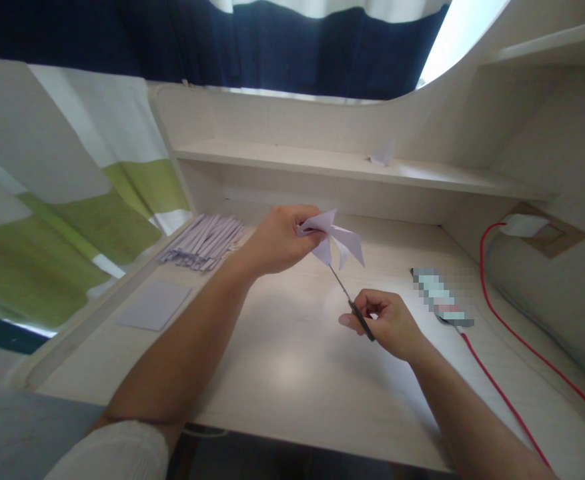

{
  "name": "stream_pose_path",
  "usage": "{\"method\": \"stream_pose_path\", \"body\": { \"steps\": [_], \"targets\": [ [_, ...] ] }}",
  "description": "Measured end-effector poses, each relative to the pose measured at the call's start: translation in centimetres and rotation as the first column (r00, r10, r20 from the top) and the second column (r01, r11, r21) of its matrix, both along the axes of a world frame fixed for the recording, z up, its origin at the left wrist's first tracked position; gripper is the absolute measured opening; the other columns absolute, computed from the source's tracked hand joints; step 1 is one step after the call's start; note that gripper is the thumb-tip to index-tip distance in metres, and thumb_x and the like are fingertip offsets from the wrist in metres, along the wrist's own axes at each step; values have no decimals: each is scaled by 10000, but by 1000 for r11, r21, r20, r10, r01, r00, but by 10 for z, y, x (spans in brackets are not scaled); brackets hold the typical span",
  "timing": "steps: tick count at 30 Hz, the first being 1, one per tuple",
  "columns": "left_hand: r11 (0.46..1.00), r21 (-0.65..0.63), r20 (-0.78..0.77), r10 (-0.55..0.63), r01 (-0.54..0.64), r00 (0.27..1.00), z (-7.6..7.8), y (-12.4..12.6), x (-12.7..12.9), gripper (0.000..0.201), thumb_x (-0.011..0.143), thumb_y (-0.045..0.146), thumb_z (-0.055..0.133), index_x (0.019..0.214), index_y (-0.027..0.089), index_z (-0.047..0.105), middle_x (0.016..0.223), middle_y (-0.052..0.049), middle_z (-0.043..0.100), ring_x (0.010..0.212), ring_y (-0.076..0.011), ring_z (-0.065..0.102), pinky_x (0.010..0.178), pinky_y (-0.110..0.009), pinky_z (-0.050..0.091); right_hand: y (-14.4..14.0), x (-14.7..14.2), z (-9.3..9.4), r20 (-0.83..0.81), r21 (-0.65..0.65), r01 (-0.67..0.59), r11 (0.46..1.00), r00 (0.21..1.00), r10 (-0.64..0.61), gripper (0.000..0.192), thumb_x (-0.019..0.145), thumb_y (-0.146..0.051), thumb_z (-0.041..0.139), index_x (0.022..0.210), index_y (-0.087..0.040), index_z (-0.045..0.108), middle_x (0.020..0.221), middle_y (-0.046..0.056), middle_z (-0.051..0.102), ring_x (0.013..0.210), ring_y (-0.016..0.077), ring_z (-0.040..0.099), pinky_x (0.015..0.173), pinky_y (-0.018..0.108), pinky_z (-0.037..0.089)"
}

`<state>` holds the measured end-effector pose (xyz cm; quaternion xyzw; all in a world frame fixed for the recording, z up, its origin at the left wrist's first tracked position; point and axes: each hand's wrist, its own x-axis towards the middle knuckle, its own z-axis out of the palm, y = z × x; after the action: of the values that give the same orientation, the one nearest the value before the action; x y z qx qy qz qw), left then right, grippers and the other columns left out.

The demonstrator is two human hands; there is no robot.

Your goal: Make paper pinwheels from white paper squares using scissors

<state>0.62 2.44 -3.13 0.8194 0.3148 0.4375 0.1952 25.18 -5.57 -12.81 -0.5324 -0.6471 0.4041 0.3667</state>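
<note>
**Fingers pinch folded paper while scissors bite in from below**

Fingers of the left hand (pixel 277 241) are closed tight on a folded piece of white paper (pixel 333 239), pinching it at its left end and holding it up above the desk (pixel 282 373), clear of the surface. Loose flaps of the paper fan out to the right and hang down. The right hand (pixel 387 323) is curled around the dark handles of a pair of scissors (pixel 353 305), thumb and fingers drawn in around them; the thin blades point up and to the left, and their tips meet the lower edge of the paper. Whether the blades stand apart or together is too fine to tell.

As for progress, a heap of narrow white paper strips (pixel 203 241) lies at the far left of the desk, so a good deal of cutting looks done. A flat sheet of paper (pixel 155 305) lies near the left edge, uncut, and the piece in hand is whole apart from its flaps, so work appears to remain.

Off to the right lie a blurred flat object (pixel 442 297) and a red cable (pixel 502 393) running along the desk. A small paper scrap (pixel 383 154) sits on the shelf (pixel 297 160) behind.
</note>
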Motion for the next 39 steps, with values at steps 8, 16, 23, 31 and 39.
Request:
{"method": "stream_pose_path", "body": {
  "steps": [8, 16, 23, 31, 39],
  "targets": [
    [999, -34, -4, 12, -12, 1000, 1, -2, 0, 124, 840, 151, 614, 721, 157, 647, 686, 43, 602, 672, -108, 543, 633, -237, 389, 1, 1, -3, -8, -1, -1, 1000, 1000, 1, 495, 661, -541, 916, 604, -211, 552, 540, -35, 522, 538, 116, 400, 526, 281, 295],
    [998, -58, 18, -7, 8, 1000, 0, 0, 0, 130, 850, 176, 613, 730, 153, 655, 696, 33, 608, 677, -112, 546, 627, -229, 397, 1, 1, -3, -10, -8, 1, 1000, 1000, -1, 497, 667, -529, 918, 601, -210, 542, 533, -38, 523, 531, 114, 399, 527, 281, 296],
    [998, -58, 10, 4, -4, 1000, -1, 0, 0, 130, 845, 182, 616, 722, 154, 646, 690, 35, 601, 671, -109, 539, 625, -225, 396, 0, 0, -2, 4, 0, 9, 1000, 1000, -9, 487, 662, -530, 912, 598, -210, 549, 523, -45, 499, 524, 112, 389, 517, 277, 288],
    [994, -101, 45, 48, -43, 998, -4, 8, -4, 122, 839, 250, 665, 794, 147, 712, 709, 21, 646, 706, -137, 592, 630, -234, 411, 4, -1, -4, 48, -60, -35, 998, 998, 38, 434, 666, -489, 902, 646, -207, 573, 570, -54, 491, 557, 114, 415, 531, 263, 319],
    [930, -367, 136, 67, -13, 988, -14, 26, -5, 211, 743, 284, 720, 872, 138, 802, 809, -25, 747, 732, -169, 659, 652, -250, 475, 22, 13, -26, 429, -91, 92, 992, 902, -44, 328, 720, -464, 843, 769, -217, 633, 675, 1, 661, 599, 160, 569, 539, 269, 360]
  ]
}}
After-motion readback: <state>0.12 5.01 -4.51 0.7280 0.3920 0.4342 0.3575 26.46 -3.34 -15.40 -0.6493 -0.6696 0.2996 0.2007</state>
